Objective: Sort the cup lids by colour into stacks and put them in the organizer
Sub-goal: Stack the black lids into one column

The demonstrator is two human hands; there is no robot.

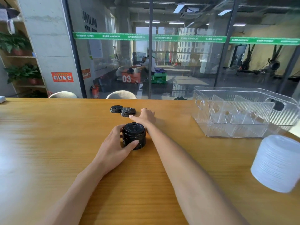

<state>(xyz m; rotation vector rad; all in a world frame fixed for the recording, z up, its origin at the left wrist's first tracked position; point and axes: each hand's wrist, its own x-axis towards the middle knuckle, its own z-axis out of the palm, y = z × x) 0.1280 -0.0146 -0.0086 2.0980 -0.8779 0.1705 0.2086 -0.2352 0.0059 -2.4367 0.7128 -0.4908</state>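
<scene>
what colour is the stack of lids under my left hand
Black, clearest in the head view: stack of lids.

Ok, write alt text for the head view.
The left hand grips a tall stack of black lids on a wooden table while the right hand reaches toward two small black piles; white lids and an organizer sit right.

The right hand [145,116] hides its own fingertips; the white lid stack [277,163] is blurred, and the organizer [243,111] is cut off at right
</scene>
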